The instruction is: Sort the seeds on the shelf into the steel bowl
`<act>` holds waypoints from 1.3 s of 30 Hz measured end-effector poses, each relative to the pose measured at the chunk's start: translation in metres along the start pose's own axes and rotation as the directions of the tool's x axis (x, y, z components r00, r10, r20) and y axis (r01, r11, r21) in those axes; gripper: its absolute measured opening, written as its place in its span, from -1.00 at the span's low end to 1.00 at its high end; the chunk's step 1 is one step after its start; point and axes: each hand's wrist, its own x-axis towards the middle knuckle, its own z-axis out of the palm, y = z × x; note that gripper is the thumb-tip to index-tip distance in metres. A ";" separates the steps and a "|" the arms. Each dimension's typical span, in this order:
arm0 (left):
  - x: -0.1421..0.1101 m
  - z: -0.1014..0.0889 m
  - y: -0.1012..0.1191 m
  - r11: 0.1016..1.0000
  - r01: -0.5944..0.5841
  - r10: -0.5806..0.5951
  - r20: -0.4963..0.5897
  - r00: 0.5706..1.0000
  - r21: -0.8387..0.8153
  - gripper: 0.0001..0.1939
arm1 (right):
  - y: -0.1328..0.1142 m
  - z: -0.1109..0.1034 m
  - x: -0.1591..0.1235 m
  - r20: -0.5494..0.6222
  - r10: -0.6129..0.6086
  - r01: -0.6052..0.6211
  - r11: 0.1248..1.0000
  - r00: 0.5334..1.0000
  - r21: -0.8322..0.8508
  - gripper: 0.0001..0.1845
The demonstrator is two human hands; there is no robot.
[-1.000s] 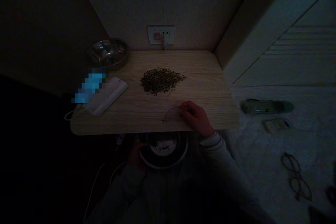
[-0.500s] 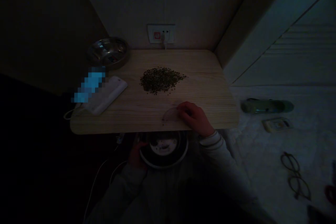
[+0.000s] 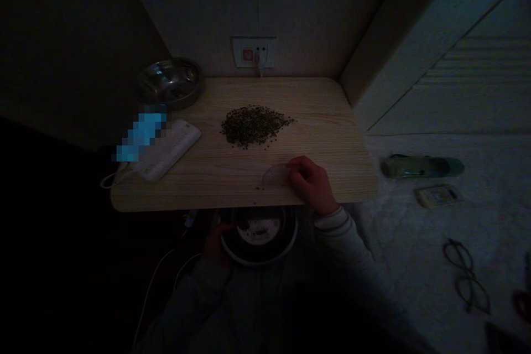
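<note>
My right hand [image 3: 311,183] is closed on a thin, clear, curved plastic piece [image 3: 274,176], held low over the front of the wooden tabletop [image 3: 332,138]. A few dark grains lie by its left edge. Farther back a heap of small dark grains [image 3: 253,126] is spread on the wood. Below the table's front edge, my left hand [image 3: 216,240] grips the left rim of a round metal bowl [image 3: 259,260]. Some dark bits rest on the bowl's bottom. The bowl's far part is hidden under the tabletop.
A second metal bowl [image 3: 170,83] stands at the back left. In front of it lie a lit phone [image 3: 141,133] and a white power bank [image 3: 170,149] with a cable. To the right, a green bottle [image 3: 422,167], a small case [image 3: 437,196] and glasses [image 3: 467,276] lie on white bedding.
My right hand has shifted slightly right and away from the edge with the plastic piece. A few grains now lie nearer the table edge. My left hand and the bowl stay put.
</note>
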 end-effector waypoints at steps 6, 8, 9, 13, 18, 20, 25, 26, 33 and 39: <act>0.009 -0.006 -0.003 0.998 -0.013 0.016 0.052 0.999 -0.056 -0.73 | -0.002 -0.001 0.000 0.006 0.001 -0.001 1.000 1.000 0.012 -0.87; 0.011 -0.007 -0.003 0.998 -0.026 0.029 0.042 0.999 -0.059 -0.72 | -0.002 -0.001 0.000 0.037 -0.012 0.011 1.000 0.999 0.012 -0.88; 0.011 -0.006 -0.003 0.998 -0.034 0.037 0.042 0.998 -0.062 -0.72 | -0.002 -0.001 0.000 0.046 -0.014 0.013 1.000 0.999 0.013 -0.88; 0.011 -0.006 -0.003 0.997 -0.013 0.018 0.082 0.996 -0.070 -0.71 | 0.000 -0.001 0.001 0.037 -0.010 0.009 0.999 0.999 0.032 -0.87; 0.005 -0.004 -0.002 0.998 -0.030 0.032 0.040 0.999 -0.046 -0.71 | 0.001 0.000 0.000 0.056 -0.019 0.019 1.000 0.998 0.010 -0.84; 0.003 -0.003 -0.001 1.000 -0.007 0.008 0.030 1.000 -0.027 -0.67 | 0.000 0.000 0.000 0.074 -0.032 0.033 0.999 0.997 -0.007 -0.84; 0.005 -0.003 -0.001 0.999 -0.008 0.009 0.023 1.000 -0.033 -0.63 | 0.000 0.000 -0.001 0.095 -0.026 0.030 0.999 0.995 -0.043 -0.84; 0.006 -0.003 -0.002 0.999 -0.020 0.021 0.030 0.999 -0.030 -0.64 | 0.000 -0.001 -0.001 0.093 -0.027 0.031 0.999 0.995 -0.036 -0.85; 0.003 0.000 -0.003 0.999 -0.008 0.009 0.023 1.000 -0.045 -0.62 | 0.003 0.001 0.000 0.087 -0.041 0.041 0.999 0.995 -0.008 -0.84; 0.007 -0.002 -0.003 0.998 -0.052 0.052 0.004 0.999 -0.044 -0.66 | 0.001 0.000 0.000 0.118 -0.038 0.043 0.998 0.992 -0.042 -0.85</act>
